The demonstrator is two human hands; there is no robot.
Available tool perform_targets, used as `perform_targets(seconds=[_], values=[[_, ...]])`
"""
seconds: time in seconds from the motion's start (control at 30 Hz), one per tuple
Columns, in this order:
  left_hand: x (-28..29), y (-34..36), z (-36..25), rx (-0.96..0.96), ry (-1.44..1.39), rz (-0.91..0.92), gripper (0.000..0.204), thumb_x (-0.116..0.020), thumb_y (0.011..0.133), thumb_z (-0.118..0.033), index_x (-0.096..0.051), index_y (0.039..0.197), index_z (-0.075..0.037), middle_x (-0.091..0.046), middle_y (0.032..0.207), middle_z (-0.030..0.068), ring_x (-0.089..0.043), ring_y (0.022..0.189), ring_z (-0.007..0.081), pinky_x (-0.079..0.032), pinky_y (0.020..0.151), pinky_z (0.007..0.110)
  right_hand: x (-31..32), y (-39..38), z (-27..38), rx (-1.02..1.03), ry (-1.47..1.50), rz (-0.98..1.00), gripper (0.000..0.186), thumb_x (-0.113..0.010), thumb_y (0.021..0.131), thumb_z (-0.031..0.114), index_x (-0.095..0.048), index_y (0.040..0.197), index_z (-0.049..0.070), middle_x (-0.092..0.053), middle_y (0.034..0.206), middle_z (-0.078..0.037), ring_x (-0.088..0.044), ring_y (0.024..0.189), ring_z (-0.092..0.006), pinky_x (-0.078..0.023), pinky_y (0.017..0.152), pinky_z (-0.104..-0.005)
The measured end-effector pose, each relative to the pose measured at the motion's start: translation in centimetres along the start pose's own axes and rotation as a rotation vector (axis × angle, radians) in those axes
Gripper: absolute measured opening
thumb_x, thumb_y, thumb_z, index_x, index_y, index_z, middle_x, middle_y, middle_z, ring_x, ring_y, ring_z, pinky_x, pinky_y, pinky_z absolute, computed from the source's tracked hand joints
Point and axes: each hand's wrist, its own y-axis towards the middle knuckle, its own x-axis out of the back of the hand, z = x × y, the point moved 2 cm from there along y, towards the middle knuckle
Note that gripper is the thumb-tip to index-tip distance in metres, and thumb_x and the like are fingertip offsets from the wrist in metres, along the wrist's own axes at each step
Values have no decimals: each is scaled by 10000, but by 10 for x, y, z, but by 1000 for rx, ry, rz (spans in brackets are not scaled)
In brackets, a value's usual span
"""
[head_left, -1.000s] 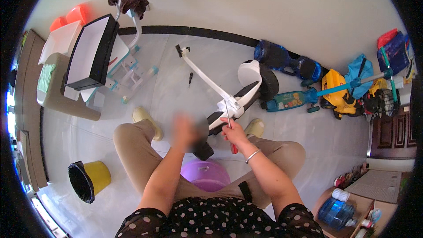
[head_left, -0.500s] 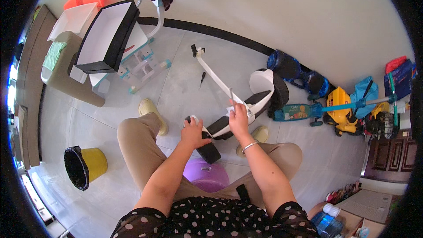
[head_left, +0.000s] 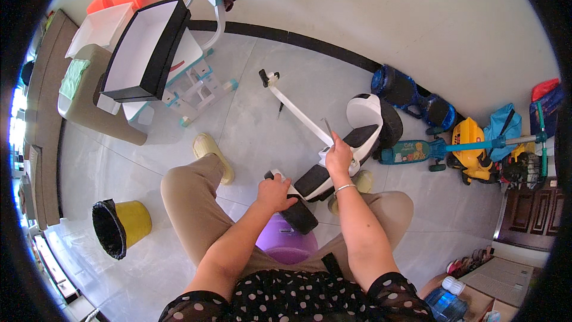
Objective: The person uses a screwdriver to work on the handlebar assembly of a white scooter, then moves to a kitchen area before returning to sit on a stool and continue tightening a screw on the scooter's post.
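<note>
On grey tiled floor (head_left: 247,128), white-and-black plastic two-wheeled balance scooter (head_left: 313,180). Left hand (head_left: 276,194) laid over near wheel (head_left: 301,217), grip unclear; right hand (head_left: 338,160) closed around thin metal-shafted tool (head_left: 327,127). Beyond far wheel (head_left: 391,126), along floor's wall edge: blue-and-black two-wheeled hoverboard (head_left: 424,105).

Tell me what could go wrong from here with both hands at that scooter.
1. The metal tool in the right hand has its bare shaft sticking out beside the white bar; a slip might scratch it.
2. The left hand rests on the near end of the white-and-black scooter, which might roll or tip if pushed.
3. The pale right shoe sits close to the scooter and could get bumped.
</note>
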Motion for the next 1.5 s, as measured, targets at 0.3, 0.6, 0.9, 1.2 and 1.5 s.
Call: perform_targets(seconds=[0.3,0.6,0.9,1.2,1.5], values=[[-9,10,-8,13,-112,-216,625,-662,751,-451,-512,1243,-95,-543,1209,124,-540,1082,311,-396,921,478,51,0,10,-154,273,-70,440,-546,852,103,-476,1285,67,-531,1011,-178,-542,957,-342,-438,859,-408],[-39,41,-87,-169,-145,-65,783,-729,701,-384,-409,1277,39,-581,1077,194,-569,1018,344,-448,899,407,70,32,-128,-354,163,-313,412,-636,811,285,-590,1196,149,-645,949,-188,-594,873,-354,-470,794,-411],[-31,71,-96,115,-106,169,945,-757,691,-399,-269,1398,-7,-596,1036,172,-645,862,302,-522,711,403,47,22,-105,-465,166,-333,849,-723,745,389,-273,1428,167,-463,1164,-223,-538,987,-382,-456,853,-439],[-43,84,-89,52,-221,123,776,-736,716,-413,-384,1284,-18,-610,1022,149,-634,900,313,-512,742,424,40,37,-88,-390,-14,-238,965,-766,683,210,-178,1449,197,-458,1138,-279,-531,983,-427,-453,849,-459],[-50,83,-77,-21,-222,85,605,-700,725,-434,-467,1105,-25,-652,907,162,-650,820,339,-523,689,451,40,41,-89,-440,20,-130,983,-768,661,190,-177,1445,226,-542,1100,-312,-532,1005,-446,-427,895,-462]])
